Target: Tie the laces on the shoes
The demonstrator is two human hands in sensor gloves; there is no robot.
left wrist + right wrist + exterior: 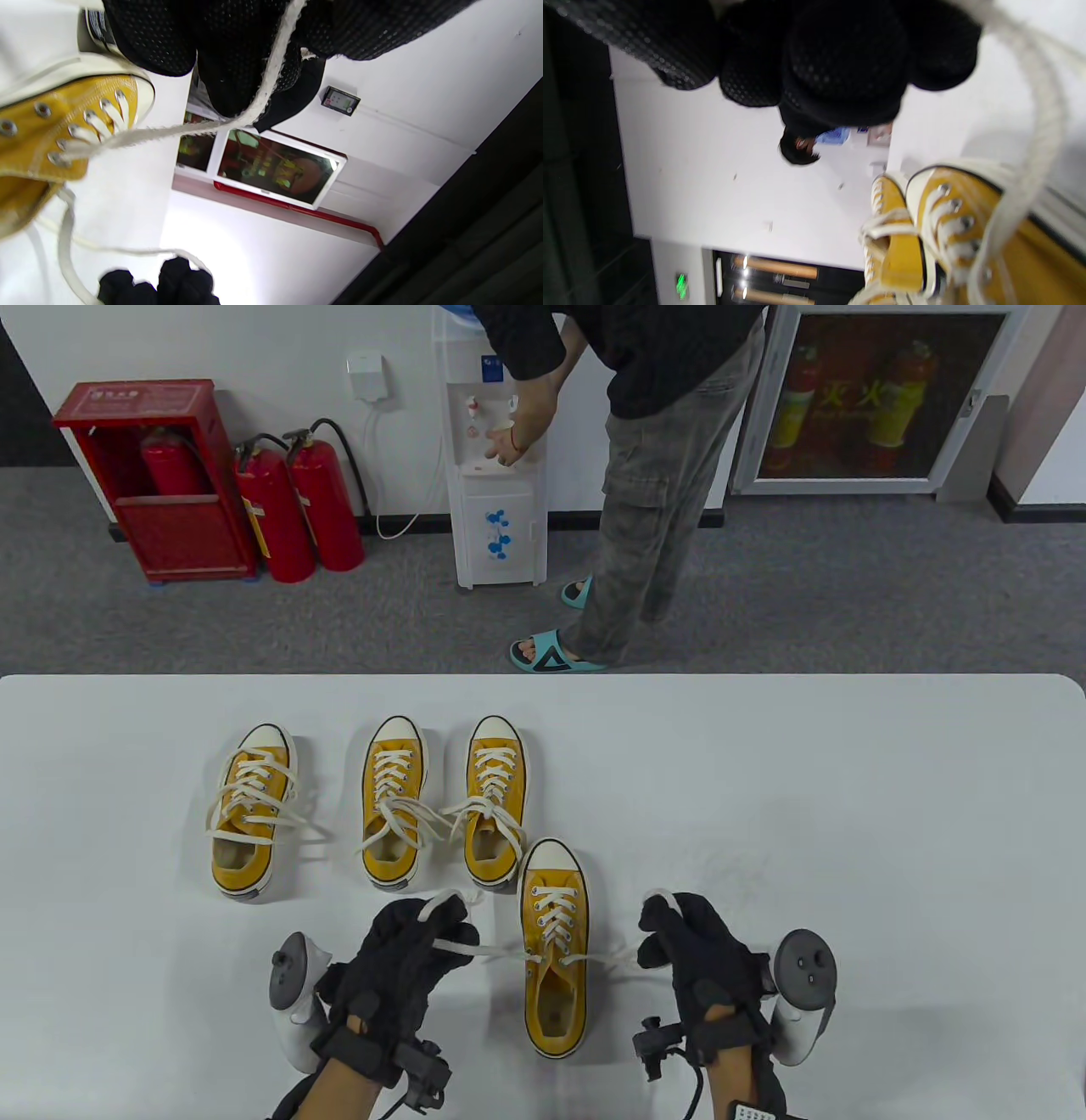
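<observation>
A yellow canvas shoe (556,950) with cream laces stands near the table's front edge, toe pointing away. My left hand (420,937) grips its left lace end (488,950) and holds it out taut to the left. My right hand (679,933) grips the right lace end (624,957) and holds it out to the right. In the left wrist view the lace (263,93) runs from my fingers (237,55) to the shoe's eyelets (72,127). In the right wrist view the lace (1039,140) hangs past the shoe (967,212).
Three more yellow shoes stand in a row further back: one on the left (250,810), two side by side (394,802) (495,802), their laces loose. A person stands at a water dispenser (496,475) beyond the table's far edge.
</observation>
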